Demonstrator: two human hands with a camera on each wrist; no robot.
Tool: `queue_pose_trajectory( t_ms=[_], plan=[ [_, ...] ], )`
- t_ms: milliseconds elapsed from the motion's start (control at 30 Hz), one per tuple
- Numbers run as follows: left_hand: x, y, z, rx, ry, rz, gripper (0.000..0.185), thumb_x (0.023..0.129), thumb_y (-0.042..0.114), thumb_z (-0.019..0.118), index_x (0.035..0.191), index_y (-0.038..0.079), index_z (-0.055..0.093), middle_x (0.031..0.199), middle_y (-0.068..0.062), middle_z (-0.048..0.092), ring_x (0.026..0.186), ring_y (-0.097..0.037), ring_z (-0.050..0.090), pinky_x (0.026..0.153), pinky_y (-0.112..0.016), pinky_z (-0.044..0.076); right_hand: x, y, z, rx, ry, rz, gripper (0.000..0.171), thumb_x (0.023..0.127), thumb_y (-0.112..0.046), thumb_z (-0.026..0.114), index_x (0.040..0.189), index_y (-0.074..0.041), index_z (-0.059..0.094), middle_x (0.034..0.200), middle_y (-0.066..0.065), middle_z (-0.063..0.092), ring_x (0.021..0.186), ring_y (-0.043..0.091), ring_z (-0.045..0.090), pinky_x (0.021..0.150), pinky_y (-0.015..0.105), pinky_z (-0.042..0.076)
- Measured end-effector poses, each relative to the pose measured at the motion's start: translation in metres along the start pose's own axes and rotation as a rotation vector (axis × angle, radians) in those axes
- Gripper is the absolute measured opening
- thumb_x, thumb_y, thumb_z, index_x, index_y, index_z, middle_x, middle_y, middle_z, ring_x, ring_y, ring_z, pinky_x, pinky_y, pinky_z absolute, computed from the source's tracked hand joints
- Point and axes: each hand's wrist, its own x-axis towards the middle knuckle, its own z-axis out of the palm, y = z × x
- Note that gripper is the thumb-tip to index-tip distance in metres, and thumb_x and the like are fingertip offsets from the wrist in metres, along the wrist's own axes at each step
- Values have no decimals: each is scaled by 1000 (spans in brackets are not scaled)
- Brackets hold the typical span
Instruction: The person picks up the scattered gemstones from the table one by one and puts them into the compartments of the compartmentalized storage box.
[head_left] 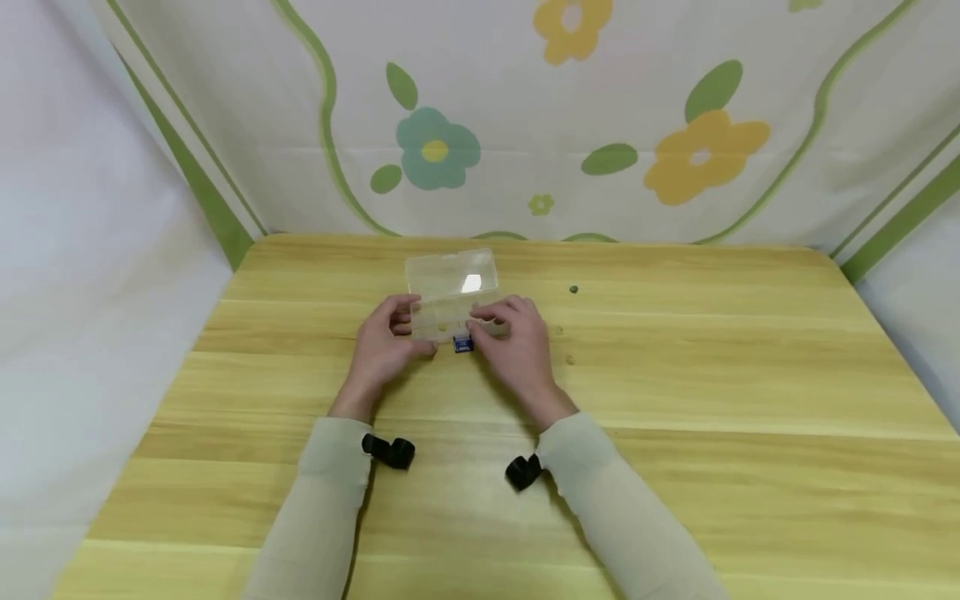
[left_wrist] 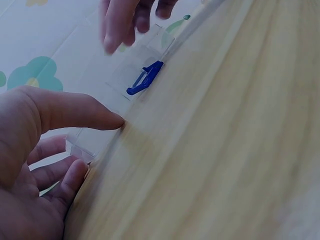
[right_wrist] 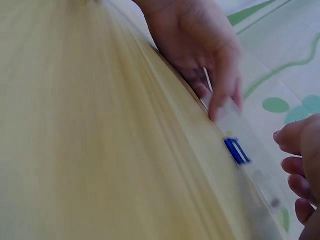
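1. Near the far middle of a pale wooden table [head_left: 675,400] sits a small clear plastic compartment box [head_left: 452,293] with its lid raised toward the backdrop.
2. A blue latch [head_left: 463,343] hangs at the front edge of the box, between the two hands; it also shows in the left wrist view [left_wrist: 145,77] and the right wrist view [right_wrist: 236,151].
3. The left hand [head_left: 386,342] grips the box's left end, thumb on the near side and fingers curled over the far side.
4. The right hand [head_left: 517,337] grips the box's right end, its fingers [head_left: 491,312] bent over the top edge.
5. Both forearms wear cream sleeves [head_left: 330,500], each with a black wrist camera mount [head_left: 390,451].
6. A small dark green bead [head_left: 573,289] lies on the table to the right of the box, well apart from it.
7. Behind the table hangs a white cloth backdrop [head_left: 525,125] printed with teal and yellow flowers and green vines.
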Motion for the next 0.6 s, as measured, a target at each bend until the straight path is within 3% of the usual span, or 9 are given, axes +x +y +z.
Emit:
queue_pose_trajectory(
  t_ms=[200, 600],
  plan=[
    [-3, -5, 6, -2, -8, -18, 83, 75, -4, 88, 152, 12, 58, 144, -14, 60, 129, -35, 59, 114, -49, 51, -7, 16, -25, 27, 34, 127, 16, 93, -17, 84, 107, -10, 83, 106, 8, 73, 100, 26, 64, 90, 37, 51],
    [-3, -3, 4, 1, 3, -23, 84, 76, -2, 88, 152, 14, 58, 144, -15, 59, 129, -35, 58, 114, -49, 50, -9, 35, -65, -26, 49, 170, 20, 93, -18, 84, 111, -8, 82, 111, 9, 72, 104, 27, 63, 87, 37, 52]
  ],
)
